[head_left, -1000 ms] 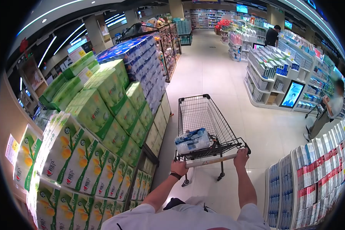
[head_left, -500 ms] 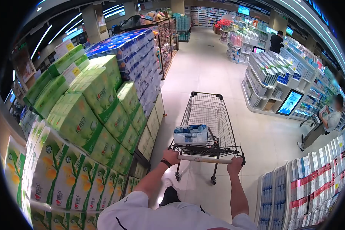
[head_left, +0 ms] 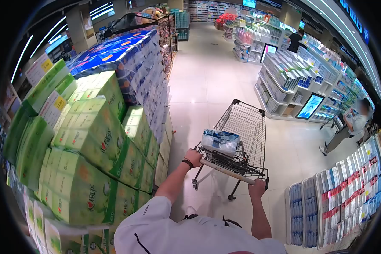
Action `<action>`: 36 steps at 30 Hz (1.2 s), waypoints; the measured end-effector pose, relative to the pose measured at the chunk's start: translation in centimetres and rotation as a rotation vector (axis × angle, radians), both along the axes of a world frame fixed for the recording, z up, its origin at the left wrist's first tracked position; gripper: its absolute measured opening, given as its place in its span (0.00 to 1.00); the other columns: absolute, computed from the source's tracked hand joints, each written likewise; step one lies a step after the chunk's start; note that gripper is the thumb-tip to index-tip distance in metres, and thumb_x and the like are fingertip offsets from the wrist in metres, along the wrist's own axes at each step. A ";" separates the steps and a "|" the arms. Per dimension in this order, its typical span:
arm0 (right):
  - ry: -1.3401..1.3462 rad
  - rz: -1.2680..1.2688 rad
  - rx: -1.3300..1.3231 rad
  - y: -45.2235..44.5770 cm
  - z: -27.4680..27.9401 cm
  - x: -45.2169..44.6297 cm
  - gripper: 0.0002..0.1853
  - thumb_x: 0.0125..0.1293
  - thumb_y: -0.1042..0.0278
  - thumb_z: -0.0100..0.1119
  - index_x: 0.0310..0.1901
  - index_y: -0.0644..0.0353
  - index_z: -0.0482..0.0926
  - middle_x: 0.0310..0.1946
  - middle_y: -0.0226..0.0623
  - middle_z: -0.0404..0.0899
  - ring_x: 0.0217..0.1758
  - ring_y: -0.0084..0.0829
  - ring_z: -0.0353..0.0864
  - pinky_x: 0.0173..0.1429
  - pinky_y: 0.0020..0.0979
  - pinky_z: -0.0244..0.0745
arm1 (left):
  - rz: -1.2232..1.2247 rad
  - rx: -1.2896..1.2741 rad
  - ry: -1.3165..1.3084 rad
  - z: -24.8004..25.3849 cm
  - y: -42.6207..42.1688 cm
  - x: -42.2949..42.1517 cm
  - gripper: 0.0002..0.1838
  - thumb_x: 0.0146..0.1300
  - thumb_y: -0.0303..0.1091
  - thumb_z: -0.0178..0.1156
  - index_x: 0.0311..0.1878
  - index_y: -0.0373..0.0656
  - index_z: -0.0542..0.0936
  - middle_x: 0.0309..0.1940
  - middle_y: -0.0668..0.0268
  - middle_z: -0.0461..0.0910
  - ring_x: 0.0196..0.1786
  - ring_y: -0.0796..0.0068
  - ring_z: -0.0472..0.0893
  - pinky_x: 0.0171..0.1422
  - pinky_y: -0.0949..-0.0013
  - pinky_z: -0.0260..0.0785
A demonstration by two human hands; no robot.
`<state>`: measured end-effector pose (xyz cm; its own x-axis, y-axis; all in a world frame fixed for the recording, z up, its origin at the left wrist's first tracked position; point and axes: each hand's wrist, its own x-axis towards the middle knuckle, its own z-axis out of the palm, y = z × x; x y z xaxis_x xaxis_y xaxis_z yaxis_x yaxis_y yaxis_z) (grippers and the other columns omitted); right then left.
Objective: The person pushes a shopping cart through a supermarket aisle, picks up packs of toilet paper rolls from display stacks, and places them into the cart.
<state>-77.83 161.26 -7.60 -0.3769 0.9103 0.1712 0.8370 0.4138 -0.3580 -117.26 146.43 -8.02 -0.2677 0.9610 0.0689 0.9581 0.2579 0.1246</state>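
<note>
Cart (head_left: 246, 118): black wire basket with black corner pieces at the far end; pale handle (head_left: 227, 171) with small dark marks along it. It stands on the light floor (head_left: 207, 84) of the aisle, between stacked green packs (head_left: 93, 148) and a white rack (head_left: 302, 216), set askew, far end toward the right. Blue-and-white pack (head_left: 219, 143) in the near left part of the basket, wrap glossy.

Left hand (head_left: 194, 158), dark band (head_left: 187, 163) at the wrist: fingers curled round the handle's left end. Right hand (head_left: 257, 189): clasped on its right end. Undersides of both grips out of sight.

Two near wheels show below the basket; the far ones cannot be made out. Pack lettering too small to read; its base obscured by black mesh. Wearer's body cut off at the lower edge. Bystander (head_left: 357, 122) at right, head blurred.
</note>
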 end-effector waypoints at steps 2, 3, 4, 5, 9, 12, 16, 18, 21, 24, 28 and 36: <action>-0.041 -0.038 -0.021 -1.1 -0.5 -1.2 0.12 0.53 0.66 0.70 0.36 0.61 0.81 0.39 0.42 0.80 0.50 0.46 0.75 0.51 0.46 0.77 | -0.042 0.008 -0.027 -0.1 0.7 -2.2 0.05 0.43 0.37 0.61 0.25 0.53 0.83 0.25 0.63 0.81 0.38 0.59 0.83 0.47 0.56 0.72; -0.059 -0.052 -0.029 -1.6 -0.3 -2.2 0.12 0.53 0.65 0.70 0.37 0.61 0.81 0.39 0.42 0.80 0.50 0.46 0.76 0.51 0.46 0.77 | -0.046 -0.004 -0.030 0.2 1.0 -3.1 0.05 0.43 0.38 0.61 0.25 0.53 0.83 0.25 0.63 0.81 0.38 0.59 0.83 0.47 0.56 0.72; -0.112 -0.075 -0.087 -2.2 0.0 -3.0 0.14 0.54 0.65 0.71 0.39 0.59 0.80 0.42 0.41 0.79 0.53 0.45 0.75 0.53 0.46 0.79 | -0.046 -0.017 -0.035 0.4 1.3 -4.0 0.05 0.43 0.38 0.61 0.25 0.53 0.83 0.25 0.63 0.81 0.38 0.59 0.83 0.47 0.56 0.72; -0.108 -0.082 -0.085 -2.7 -0.1 -3.6 0.14 0.54 0.65 0.71 0.39 0.59 0.80 0.42 0.41 0.79 0.53 0.46 0.75 0.53 0.46 0.79 | -0.041 -0.032 -0.044 0.4 1.5 -4.7 0.05 0.43 0.38 0.61 0.25 0.52 0.83 0.25 0.63 0.82 0.38 0.59 0.83 0.48 0.56 0.72; -0.110 -0.073 -0.109 -4.1 0.8 -5.2 0.13 0.55 0.65 0.69 0.40 0.60 0.80 0.42 0.43 0.79 0.52 0.47 0.75 0.53 0.47 0.77 | -0.105 -0.034 -0.033 1.3 2.5 -7.2 0.05 0.42 0.38 0.62 0.25 0.52 0.83 0.25 0.62 0.81 0.37 0.58 0.83 0.46 0.56 0.73; -0.112 -0.075 -0.144 -4.7 1.3 -6.5 0.13 0.57 0.64 0.67 0.41 0.61 0.80 0.42 0.44 0.80 0.51 0.49 0.76 0.54 0.48 0.75 | -0.153 -0.022 -0.041 -0.1 3.9 -9.4 0.05 0.41 0.37 0.62 0.23 0.51 0.82 0.24 0.61 0.81 0.35 0.56 0.83 0.45 0.55 0.73; -0.118 -0.079 -0.170 -4.9 1.1 -8.6 0.14 0.59 0.62 0.66 0.43 0.60 0.79 0.42 0.44 0.80 0.52 0.50 0.76 0.53 0.48 0.75 | -0.182 -0.071 -0.006 0.2 5.9 -11.8 0.07 0.40 0.38 0.63 0.25 0.51 0.84 0.26 0.62 0.83 0.36 0.58 0.84 0.45 0.57 0.74; -0.140 -0.074 -0.183 -4.9 1.3 -9.8 0.17 0.62 0.58 0.65 0.46 0.59 0.77 0.45 0.45 0.78 0.53 0.51 0.75 0.53 0.50 0.76 | -0.200 -0.099 0.008 0.2 6.8 -13.3 0.07 0.39 0.38 0.62 0.25 0.51 0.85 0.26 0.62 0.83 0.37 0.59 0.84 0.45 0.57 0.74; -0.214 -0.075 -0.290 -3.7 2.3 -12.5 0.20 0.65 0.53 0.64 0.49 0.59 0.75 0.48 0.47 0.77 0.55 0.53 0.74 0.53 0.53 0.76 | -0.224 -0.135 0.030 0.4 9.0 -15.7 0.07 0.38 0.37 0.62 0.25 0.50 0.84 0.26 0.62 0.82 0.37 0.58 0.83 0.46 0.57 0.73; -0.242 -0.047 -0.343 -1.9 2.2 -14.9 0.23 0.68 0.48 0.62 0.51 0.60 0.73 0.50 0.49 0.75 0.56 0.56 0.74 0.53 0.56 0.76 | -0.226 -0.103 0.032 0.1 11.6 -18.2 0.07 0.37 0.36 0.61 0.23 0.50 0.82 0.25 0.62 0.80 0.35 0.58 0.81 0.47 0.59 0.72; -0.237 -0.017 -0.338 2.5 2.2 -18.6 0.23 0.69 0.48 0.62 0.50 0.61 0.73 0.50 0.51 0.75 0.57 0.57 0.73 0.52 0.55 0.77 | -0.227 -0.099 0.070 0.3 16.4 -22.0 0.07 0.37 0.37 0.61 0.24 0.51 0.83 0.25 0.63 0.80 0.35 0.61 0.81 0.46 0.60 0.70; -0.350 0.123 -0.309 18.1 -0.4 -25.6 0.20 0.67 0.52 0.65 0.46 0.61 0.74 0.43 0.50 0.79 0.48 0.55 0.81 0.49 0.55 0.79 | -0.103 -0.057 0.071 -1.0 25.7 -27.5 0.06 0.39 0.38 0.63 0.24 0.53 0.83 0.24 0.68 0.81 0.39 0.68 0.82 0.47 0.60 0.67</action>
<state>-103.48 179.31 -7.95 -0.4716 0.8437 -0.2567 0.8807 0.4360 -0.1851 -144.73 172.10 -9.06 -0.1640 0.9860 0.0292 0.9857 0.1626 0.0433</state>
